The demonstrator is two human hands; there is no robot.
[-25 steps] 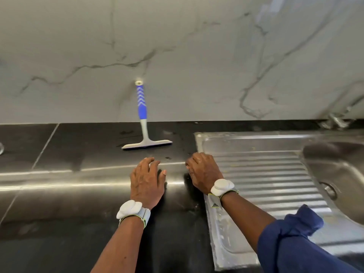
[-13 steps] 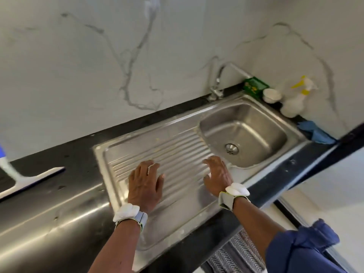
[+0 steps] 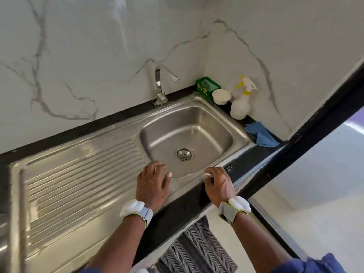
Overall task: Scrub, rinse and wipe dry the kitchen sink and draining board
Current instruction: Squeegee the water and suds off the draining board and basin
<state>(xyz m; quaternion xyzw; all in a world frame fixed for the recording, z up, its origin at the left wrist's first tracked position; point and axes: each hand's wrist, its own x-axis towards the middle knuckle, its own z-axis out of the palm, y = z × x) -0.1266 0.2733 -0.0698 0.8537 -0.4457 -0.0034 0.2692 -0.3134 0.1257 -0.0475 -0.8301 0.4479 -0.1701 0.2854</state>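
**Trainee:** What is the reference frame?

**Technician:** A clock face centred on the sink basin [image 3: 197,125], with 12 toward the top of the view. The largest surface is the marble wall [image 3: 98,56], spanning 9 through 2. Below it, the black counter [image 3: 177,211] surrounds the steel unit.

**Trainee:** Where are the task items?

**Technician:** The draining board [image 3: 78,184] is ribbed and runs from the basin toward 8 and 9, in one piece with it. The basin sits at the counter's corner. Pale residue shows along the ridge between the two.

**Trainee:** What are the next items by size?

**Technician:** A striped mat [image 3: 199,251] lies on the floor at 6. The tap [image 3: 159,85] stands at 11, behind the rim. The spray bottle [image 3: 241,107] stands upright at 2.

**Trainee:** What is the hand status?

**Technician:** The left hand [image 3: 152,186] is at 7, palm down over the front rim, with its fingers spread and nearly straight, gripping nothing. The right hand [image 3: 219,185] is at 5, where the rim meets the counter, with its fingers loosely bent, holding nothing. Contact with the steel cannot be confirmed.

**Trainee:** What smaller items are there?

**Technician:** A blue cloth [image 3: 262,134] lies crumpled on the counter at 3. A green box [image 3: 207,86] sits against the wall at 1. A white bowl [image 3: 221,96] stands between the box and the bottle. The drain strainer [image 3: 184,154] is in the basin floor, toward 6
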